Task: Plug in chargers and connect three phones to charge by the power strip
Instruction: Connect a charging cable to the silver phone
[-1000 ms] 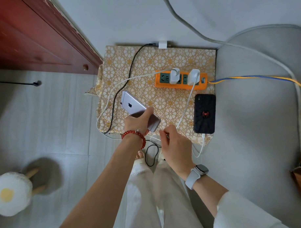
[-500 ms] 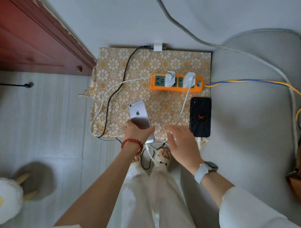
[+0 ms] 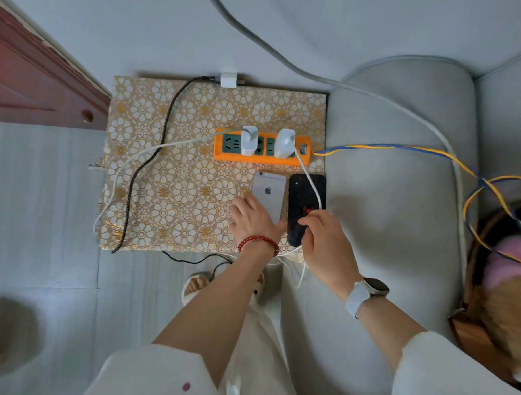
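Left hand (image 3: 251,218) on silver phone (image 3: 269,195)

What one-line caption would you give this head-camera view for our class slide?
Left hand lays a silver phone beside a black phone below the orange power strip, right hand on a white cable.

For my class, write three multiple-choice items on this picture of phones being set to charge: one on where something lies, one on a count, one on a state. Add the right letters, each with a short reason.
1. Where does the silver phone lie?
A. Left of the black phone
B. On the floor
C. On top of the power strip

2. How many white chargers sit in the power strip?
A. None
B. Two
C. Five

3. How does the left hand stand?
A. Raised in the air
B. Resting on the silver phone
C. Gripping the power strip

Key: 1 A, the phones lie side by side; 2 B, two white blocks stand in the sockets; 3 B, its fingers cover the phone's near end.
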`<state>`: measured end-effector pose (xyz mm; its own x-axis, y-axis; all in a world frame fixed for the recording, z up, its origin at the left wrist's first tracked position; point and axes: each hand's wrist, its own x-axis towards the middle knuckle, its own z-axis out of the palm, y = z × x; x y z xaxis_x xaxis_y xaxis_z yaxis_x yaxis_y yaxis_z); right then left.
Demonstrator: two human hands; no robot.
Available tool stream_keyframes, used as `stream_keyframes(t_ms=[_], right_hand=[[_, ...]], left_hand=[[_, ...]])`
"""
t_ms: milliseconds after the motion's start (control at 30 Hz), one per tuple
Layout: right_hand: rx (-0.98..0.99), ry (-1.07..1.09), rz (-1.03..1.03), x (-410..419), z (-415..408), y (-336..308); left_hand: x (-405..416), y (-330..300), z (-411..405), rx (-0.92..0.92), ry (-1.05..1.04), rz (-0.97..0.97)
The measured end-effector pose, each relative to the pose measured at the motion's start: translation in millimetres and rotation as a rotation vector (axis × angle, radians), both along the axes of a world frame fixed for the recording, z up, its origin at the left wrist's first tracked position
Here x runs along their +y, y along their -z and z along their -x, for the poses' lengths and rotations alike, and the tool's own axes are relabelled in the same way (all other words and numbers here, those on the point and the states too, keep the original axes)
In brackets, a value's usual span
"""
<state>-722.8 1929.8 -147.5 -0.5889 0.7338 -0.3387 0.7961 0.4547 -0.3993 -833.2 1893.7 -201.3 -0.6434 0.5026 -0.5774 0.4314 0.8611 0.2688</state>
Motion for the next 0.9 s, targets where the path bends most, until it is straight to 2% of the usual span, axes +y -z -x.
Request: stream_keyframes(t_ms=[167,333,400,467,567,633,667,800,833,900], right_hand=[[0.084,0.011,0.029,5.4,-6.6,-0.1],[0.087,0.056,0.000,3.6,-16.1,-1.7],[0.087,0.088,-0.006,2.5,-15.4,-3.2],[0.098,0.096,0.001,-1.8,-9.1,-6.2],[0.074,0.031,0.008,-14.0,11.1,-10.9],[0.017,-0.015,0.022,-20.7,25.3,-10.9],[-0.014,-0.038,0.028,-23.5,31.7,-10.6],[-0.065,-0.081,0.046,-28.5,45.3,-9.8],[-0.064,-0.086,0.051,-29.0,45.7,-9.9],[-0.052,-0.079,0.065,-29.3,44.9,-10.4]], left_hand=[[8.4,1.0,-6.7,-0.015,-0.039,0.018],[-5.4,-6.1,8.5,-0.228,-0.077,-0.133],[-12.3,-15.8,16.9,-0.235,-0.101,-0.197],[-22.2,-29.6,32.7,-0.059,-0.167,-0.338],[-45.2,-45.5,82.5,0.378,-0.338,-0.527],[-61.6,-47.1,125.8,0.532,-0.398,-0.454],[-70.3,-45.7,146.4,0.514,-0.371,-0.355],[-107.7,-32.7,199.2,0.225,-0.031,0.122],[-117.6,-35.3,202.8,0.192,-0.009,0.146],[-137.9,-45.3,200.7,0.189,-0.058,0.059]])
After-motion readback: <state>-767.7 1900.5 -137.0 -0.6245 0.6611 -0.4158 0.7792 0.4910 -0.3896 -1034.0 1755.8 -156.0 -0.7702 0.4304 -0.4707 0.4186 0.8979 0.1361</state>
